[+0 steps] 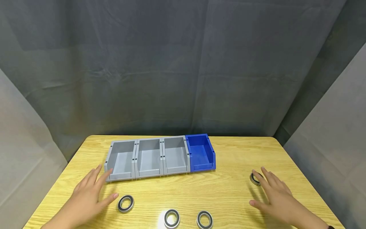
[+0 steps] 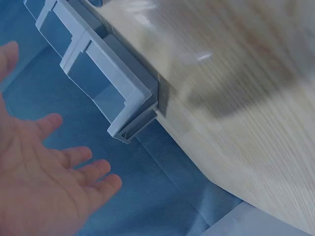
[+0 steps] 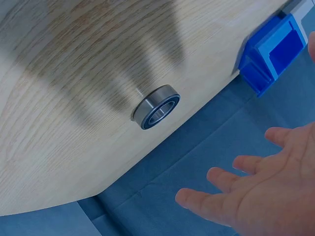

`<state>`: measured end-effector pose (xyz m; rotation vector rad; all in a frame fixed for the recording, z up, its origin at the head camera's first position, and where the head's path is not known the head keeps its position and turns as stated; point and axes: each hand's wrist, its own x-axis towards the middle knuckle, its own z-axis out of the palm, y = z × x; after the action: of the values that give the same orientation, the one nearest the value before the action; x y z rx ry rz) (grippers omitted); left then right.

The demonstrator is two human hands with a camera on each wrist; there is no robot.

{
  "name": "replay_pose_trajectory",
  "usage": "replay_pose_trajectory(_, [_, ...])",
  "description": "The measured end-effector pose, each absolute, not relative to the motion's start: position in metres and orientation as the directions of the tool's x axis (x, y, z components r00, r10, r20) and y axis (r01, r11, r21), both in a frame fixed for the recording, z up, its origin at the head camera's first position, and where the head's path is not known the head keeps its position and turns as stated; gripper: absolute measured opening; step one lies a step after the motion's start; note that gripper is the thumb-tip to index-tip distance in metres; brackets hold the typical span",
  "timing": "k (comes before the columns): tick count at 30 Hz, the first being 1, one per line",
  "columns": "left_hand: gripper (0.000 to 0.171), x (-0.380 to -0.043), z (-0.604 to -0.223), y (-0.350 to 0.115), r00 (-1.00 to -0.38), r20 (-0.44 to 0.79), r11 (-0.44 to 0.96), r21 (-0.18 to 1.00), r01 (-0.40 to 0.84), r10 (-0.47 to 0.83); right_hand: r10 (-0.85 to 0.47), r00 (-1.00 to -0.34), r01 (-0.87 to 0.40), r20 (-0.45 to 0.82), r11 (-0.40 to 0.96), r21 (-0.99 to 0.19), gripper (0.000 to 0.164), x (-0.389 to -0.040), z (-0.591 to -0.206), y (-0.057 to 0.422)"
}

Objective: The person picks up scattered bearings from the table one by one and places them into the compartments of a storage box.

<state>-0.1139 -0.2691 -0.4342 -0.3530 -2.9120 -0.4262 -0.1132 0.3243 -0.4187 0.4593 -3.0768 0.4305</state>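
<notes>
My left hand point(image 1: 86, 194) hovers over the table's left side with fingers spread and nothing held. A ball bearing point(image 1: 125, 204) with a black seal lies just right of its thumb, and its index fingertip overlaps the leftmost grey bin point(image 1: 121, 160) in the head view. My right hand point(image 1: 275, 198), also spread and holding nothing, is above the right side. Its fingers partly cover another bearing point(image 1: 254, 178), which shows whole in the right wrist view as a steel ring point(image 3: 156, 106) on the wood. Two more bearings, one left point(image 1: 172, 218) and one right point(image 1: 204, 219), lie at the front middle.
Three grey bins stand in a row with a blue bin point(image 1: 201, 156) at their right end, toward the back of the wooden table point(image 1: 234, 152). Dark grey cloth point(image 1: 183, 79) hangs behind, and lighter panels flank both sides.
</notes>
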Motion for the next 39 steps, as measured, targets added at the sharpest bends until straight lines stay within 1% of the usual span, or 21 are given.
replay_pose_trajectory(9, [0.081,-0.150,-0.440,-0.272,-0.971,0.152,0.949,0.227,0.218,0.187,-0.287,-0.958,-0.278,0.011,0.918,-0.283,0.096,-0.118,-0.422,0.320])
replay_pose_trajectory(18, [0.086,-0.176,-0.449,-0.271,-0.980,0.163,0.948,0.277,0.159,0.117,-0.282,-0.959,-0.270,-0.008,0.926,-0.264,0.096,-0.125,-0.425,0.321])
replay_pose_trajectory(26, [0.093,-0.198,-0.450,-0.262,-0.990,0.128,0.920,0.380,0.096,0.050,-0.290,-0.957,-0.281,-0.005,0.930,-0.236,0.098,-0.130,-0.430,0.324])
replay_pose_trajectory(29, [0.095,-0.207,-0.451,-0.261,-0.994,0.106,0.907,0.417,0.066,0.024,-0.286,-0.958,-0.273,-0.017,0.930,-0.245,0.098,-0.134,-0.432,0.325])
replay_pose_trajectory(34, [0.093,-0.219,-0.453,-0.259,-0.998,0.041,0.873,0.487,-0.013,-0.037,-0.267,-0.963,-0.245,-0.047,0.932,-0.266,0.098,-0.140,-0.434,0.325])
replay_pose_trajectory(39, [0.086,-0.229,-0.454,-0.260,-0.995,-0.021,0.834,0.544,-0.091,-0.095,-0.255,-0.965,-0.231,-0.059,0.935,-0.268,0.099,-0.145,-0.435,0.325])
